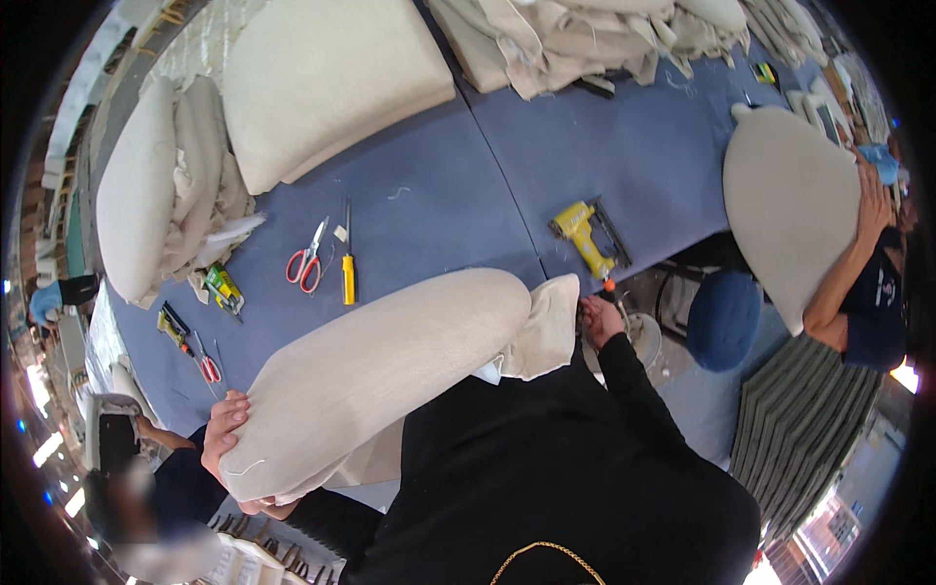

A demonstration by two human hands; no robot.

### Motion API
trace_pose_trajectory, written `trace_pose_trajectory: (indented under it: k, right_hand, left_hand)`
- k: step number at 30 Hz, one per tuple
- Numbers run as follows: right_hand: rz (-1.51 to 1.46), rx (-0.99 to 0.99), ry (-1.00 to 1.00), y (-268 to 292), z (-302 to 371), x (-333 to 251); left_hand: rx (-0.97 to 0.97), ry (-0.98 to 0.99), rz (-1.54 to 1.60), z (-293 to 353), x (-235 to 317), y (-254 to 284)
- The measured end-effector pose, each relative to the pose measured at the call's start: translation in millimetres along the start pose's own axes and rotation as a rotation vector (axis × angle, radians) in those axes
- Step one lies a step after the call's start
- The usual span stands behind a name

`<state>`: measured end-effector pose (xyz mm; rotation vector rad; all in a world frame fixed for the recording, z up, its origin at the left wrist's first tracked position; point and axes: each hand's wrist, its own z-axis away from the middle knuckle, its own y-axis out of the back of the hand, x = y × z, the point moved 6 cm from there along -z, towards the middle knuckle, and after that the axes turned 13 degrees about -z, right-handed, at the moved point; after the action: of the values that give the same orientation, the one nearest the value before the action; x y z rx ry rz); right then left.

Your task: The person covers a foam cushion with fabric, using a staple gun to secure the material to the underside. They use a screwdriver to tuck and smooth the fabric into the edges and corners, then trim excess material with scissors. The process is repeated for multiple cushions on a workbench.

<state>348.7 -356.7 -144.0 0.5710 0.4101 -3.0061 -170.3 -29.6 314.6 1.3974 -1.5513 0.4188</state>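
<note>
A long, rounded beige upholstered cushion (380, 361) lies slantwise before me, over the near edge of the blue-grey table. My left hand (226, 431) is wrapped round its left end, fingers over the top edge and part of the hand hidden beneath. At the other end a loose fabric flap (551, 331) hangs off the cushion. Beside that flap is my right hand (603, 320), its fingers curled; what they hold, if anything, is not clear. A yellow staple gun (582, 241) lies on the table just beyond, its orange hose fitting close to the right hand.
Red-handled scissors (305, 263), a yellow-handled screwdriver (349, 273) and a green box (224, 291) lie on the table (419, 185). Beige cushions (331, 78) line the far side. At right, another person's hand (873, 200) holds a beige panel (780, 185) near a blue stool (723, 320).
</note>
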Motion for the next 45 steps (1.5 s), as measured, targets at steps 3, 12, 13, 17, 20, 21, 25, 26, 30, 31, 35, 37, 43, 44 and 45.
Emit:
trace_pose_trajectory:
  k: [3,12,13,17,20,21,25,26,30,31,35,37,43,44,45]
  right_hand:
    - [0.101,0.038,-0.001,-3,-8,-13]
    - [0.11,0.119,0.005,1,-14,-26]
    - [0.096,0.114,0.025,1,-10,-24]
    - [0.499,-0.113,0.584,-42,8,-57]
    - [0.749,-0.609,0.503,-120,-10,-39]
    - [0.861,-0.619,0.406,-140,-16,-26]
    - [1.741,-0.692,0.382,-292,-10,18]
    - [1.807,-0.724,0.278,-304,-25,26]
    - [2.393,-1.08,0.963,-433,18,97]
    - [2.356,-1.112,0.888,-461,24,115]
    - [1.997,-1.203,0.852,-555,52,211]
    - [2.083,-0.994,1.002,-576,65,254]
    - [2.411,-0.595,1.044,-582,44,294]
    - [2.408,-0.595,0.966,-584,40,291]
    - [2.359,-0.711,0.941,-593,47,291]
  left_hand:
    - [0.108,0.007,-0.044,-8,7,0]
    - [0.309,0.313,-0.135,-16,10,1]
    - [0.214,0.234,-0.159,-25,19,1]
    - [0.036,-0.004,-0.107,-10,28,0]
    - [0.002,-0.056,-0.053,7,44,1]
    - [-0.022,-0.083,-0.049,6,45,-3]
    - [0.033,-0.085,-0.059,38,50,8]
    - [0.033,-0.097,-0.043,42,46,13]
    - [0.108,-0.046,-0.073,79,35,35]
    - [0.125,-0.043,-0.062,88,33,40]
    - [0.2,-0.017,-0.038,117,24,55]
    - [0.232,0.021,-0.011,133,18,62]
    - [0.314,0.104,0.088,169,-1,84]
    - [0.309,0.117,0.086,168,-2,86]
    - [0.303,0.125,0.081,166,-2,87]
